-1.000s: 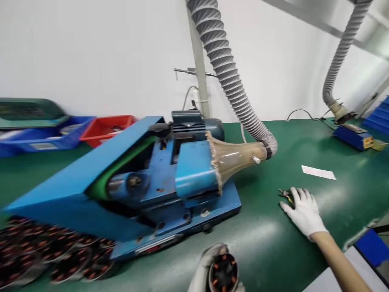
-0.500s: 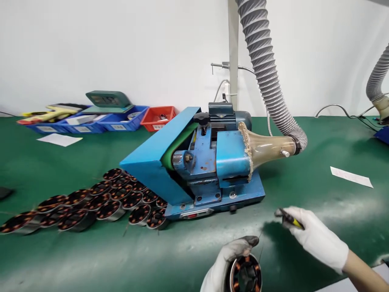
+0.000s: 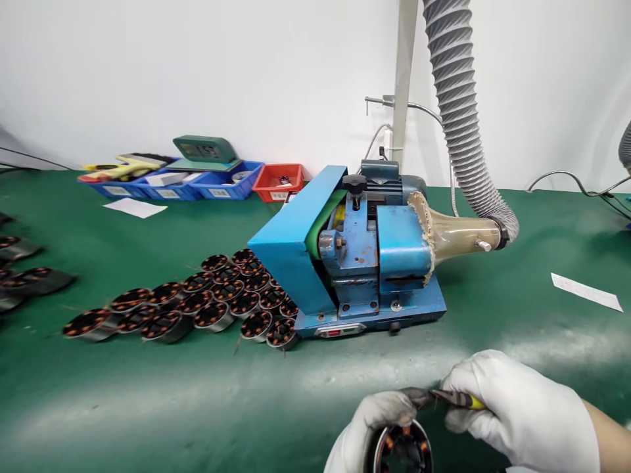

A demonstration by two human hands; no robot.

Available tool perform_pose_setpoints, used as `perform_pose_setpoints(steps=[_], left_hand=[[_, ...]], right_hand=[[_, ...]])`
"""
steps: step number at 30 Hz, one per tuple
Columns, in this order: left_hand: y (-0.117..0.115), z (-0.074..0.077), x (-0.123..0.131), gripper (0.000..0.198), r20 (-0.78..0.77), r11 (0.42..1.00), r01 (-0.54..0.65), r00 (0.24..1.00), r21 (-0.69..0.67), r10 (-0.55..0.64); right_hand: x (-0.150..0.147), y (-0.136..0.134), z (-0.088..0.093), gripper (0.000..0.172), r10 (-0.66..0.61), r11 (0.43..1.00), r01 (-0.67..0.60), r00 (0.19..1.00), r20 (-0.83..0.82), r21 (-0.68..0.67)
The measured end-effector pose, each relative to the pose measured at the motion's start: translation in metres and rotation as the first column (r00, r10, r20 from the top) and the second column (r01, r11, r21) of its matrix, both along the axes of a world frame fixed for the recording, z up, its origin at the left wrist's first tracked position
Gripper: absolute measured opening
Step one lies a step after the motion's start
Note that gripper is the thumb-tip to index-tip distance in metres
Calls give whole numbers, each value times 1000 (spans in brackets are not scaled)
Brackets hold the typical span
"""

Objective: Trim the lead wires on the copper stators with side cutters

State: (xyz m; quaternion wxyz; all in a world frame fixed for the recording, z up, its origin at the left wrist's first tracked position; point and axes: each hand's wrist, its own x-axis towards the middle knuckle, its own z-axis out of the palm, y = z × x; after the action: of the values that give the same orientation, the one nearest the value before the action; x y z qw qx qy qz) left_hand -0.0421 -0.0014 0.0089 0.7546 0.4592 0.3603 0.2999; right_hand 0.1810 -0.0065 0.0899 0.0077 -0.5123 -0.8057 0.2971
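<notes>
My left hand (image 3: 365,430), in a white glove with a dark fingertip, is wrapped round a motor stator (image 3: 419,456) at the bottom of the view. Copper windings show inside its metal ring, and its lower part is cut off by the frame edge. In my right hand (image 3: 522,407), also gloved in white, is a pair of pliers (image 3: 461,398) with dark jaws and a yellow-marked handle. The jaws point left and meet the dark fingertip of my left hand, just above the stator. Whether a wire lies between the jaws is too small to tell.
A blue belt sander (image 3: 355,263) stands at mid-bench, joined to a grey exhaust hose (image 3: 456,98). Several stators (image 3: 211,315) lie left of it. Blue bins (image 3: 227,187) and a red bin (image 3: 279,184) line the back. A paper strip (image 3: 586,292) lies at right.
My right hand has moved left with the pliers, bringing their jaws to my left fingertip. My left hand still holds the stator. The view has turned left, showing more stators at the far left.
</notes>
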Motion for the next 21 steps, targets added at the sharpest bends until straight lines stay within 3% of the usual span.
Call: perform_pose_setpoints(steps=[4,7,10,13,16,18,21], left_hand=[[8,-17,-4,42,-7,998,42,999,-55,-42],[3,-33,-6,41,-22,997,59,998,57,-58],[-7,-41,-6,38,-34,984,-9,999,177,15],[-6,-36,-3,36,20,982,-41,999,185,38],[9,-25,9,37,34,993,78,996,90,-81],[20,-20,19,38,22,990,133,991,51,-134],[24,-17,25,36,6,993,110,994,49,-111]], right_hand=[[-3,-2,7,15,9,1000,-8,1000,27,-13],[-4,-3,9,15,21,999,-22,1000,-18,-44],[-4,-2,10,16,20,998,-23,999,-44,-61],[-7,-2,11,18,29,996,-32,999,-34,-79],[-11,-5,11,21,3,997,0,999,40,-83],[-10,-10,9,22,-50,996,56,996,80,-73],[1,-15,-2,24,-169,984,172,984,58,-46]])
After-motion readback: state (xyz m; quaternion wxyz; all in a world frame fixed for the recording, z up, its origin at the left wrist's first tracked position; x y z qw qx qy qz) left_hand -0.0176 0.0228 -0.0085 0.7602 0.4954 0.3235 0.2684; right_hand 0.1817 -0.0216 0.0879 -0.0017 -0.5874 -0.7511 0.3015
